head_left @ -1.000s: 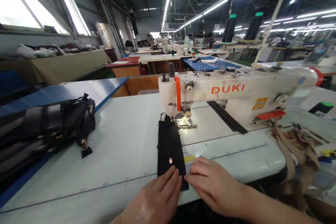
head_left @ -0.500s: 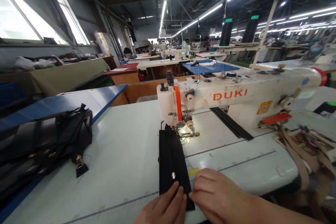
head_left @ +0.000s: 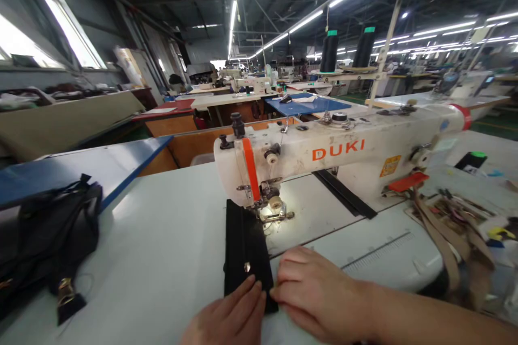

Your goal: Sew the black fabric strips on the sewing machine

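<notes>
A black fabric piece with a zipper (head_left: 237,248) lies lengthwise on the pale sewing table, its far end beside the presser foot of the sewing machine (head_left: 279,156). A small shiny zipper pull (head_left: 247,267) sits midway along it. My left hand (head_left: 232,315) rests on the near part of the piece, fingers stretched out and pressing down. At the near right edge, my right hand (head_left: 311,291) has its fingers bent and closed on the fabric. The hands hide part of the near end. A lamp lights the needle area.
Black bags with metal clips (head_left: 52,242) lie at the left. Black strips (head_left: 343,194) pass under the machine arm. Beige straps (head_left: 441,232) and a tray of small tools (head_left: 457,207) are on the right. Thread cones (head_left: 329,51) stand behind.
The view has turned right, so everything appears shifted left. The black piece has slid slightly forward along the machine's foot, both hands moving with it.
</notes>
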### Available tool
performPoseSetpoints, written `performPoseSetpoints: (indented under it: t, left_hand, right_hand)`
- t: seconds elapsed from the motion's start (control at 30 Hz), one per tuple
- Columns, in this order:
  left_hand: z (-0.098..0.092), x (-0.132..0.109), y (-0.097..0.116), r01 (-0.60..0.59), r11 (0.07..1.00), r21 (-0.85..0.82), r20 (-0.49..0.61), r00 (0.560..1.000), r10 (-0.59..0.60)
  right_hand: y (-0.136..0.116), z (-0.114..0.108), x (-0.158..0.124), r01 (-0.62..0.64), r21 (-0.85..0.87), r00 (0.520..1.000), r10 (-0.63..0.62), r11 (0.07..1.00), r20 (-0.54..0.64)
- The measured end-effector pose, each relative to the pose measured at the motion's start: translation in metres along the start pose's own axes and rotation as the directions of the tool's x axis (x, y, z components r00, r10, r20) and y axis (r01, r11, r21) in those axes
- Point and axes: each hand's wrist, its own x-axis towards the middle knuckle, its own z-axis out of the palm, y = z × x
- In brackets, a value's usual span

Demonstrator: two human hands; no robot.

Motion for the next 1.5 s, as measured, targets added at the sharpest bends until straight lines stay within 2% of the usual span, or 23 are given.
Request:
performPoseSetpoints:
  t: [0.1, 0.27, 0.4, 0.53, 0.67, 0.8, 1.0, 1.2, 1.3, 1.5]
  left_hand:
    - [0.002, 0.004, -0.012, -0.001, 1.0, 0.014, -0.013, 1.0, 0.001]
    - [0.017, 0.002, -0.029, -0.017, 1.0, 0.008, -0.05, 0.999, 0.017]
    - [0.029, 0.003, -0.042, 0.057, 0.998, -0.014, -0.063, 0.996, -0.057]
    - [0.034, 0.01, -0.059, 0.038, 0.999, 0.002, -0.06, 0.998, -0.038]
    - [0.039, 0.017, -0.076, 0.027, 0.999, 0.025, -0.035, 0.999, -0.027]
    - [0.048, 0.018, -0.09, 0.085, 0.996, 0.041, -0.017, 0.996, -0.084]
    - [0.057, 0.019, -0.1, 0.129, 0.99, 0.051, 0.034, 0.991, -0.13]
    - [0.054, 0.022, -0.095, 0.17, 0.985, 0.005, 0.065, 0.983, -0.17]
    - [0.037, 0.011, -0.08, 0.184, 0.983, 0.011, 0.065, 0.981, -0.185]
    - [-0.009, -0.03, -0.03, 0.272, 0.96, 0.064, 0.117, 0.953, -0.278]
  right_hand:
    - [0.009, 0.003, 0.006, -0.003, -0.031, 1.0, 0.002, 1.0, -0.028]
    - [0.025, 0.003, 0.018, -0.017, -0.086, 0.999, 0.014, 0.996, -0.033]
    - [0.039, 0.003, 0.029, -0.038, -0.145, 0.999, 0.033, 0.989, -0.03]
    - [0.05, 0.006, 0.039, -0.078, -0.17, 0.996, 0.069, 0.982, -0.054]
    - [0.053, 0.009, 0.046, -0.154, -0.179, 0.985, 0.137, 0.972, -0.106]
    - [0.052, 0.011, 0.045, -0.185, -0.2, 0.977, 0.159, 0.962, -0.14]
    - [0.054, 0.013, 0.041, -0.203, -0.174, 0.968, 0.172, 0.963, -0.181]
    - [0.053, 0.013, 0.036, -0.194, -0.112, 0.962, 0.167, 0.975, -0.218]
    - [0.049, 0.012, 0.029, -0.183, -0.059, 0.946, 0.16, 0.981, -0.284]
    - [0.043, 0.011, 0.021, -0.159, -0.026, 0.925, 0.139, 0.987, -0.353]
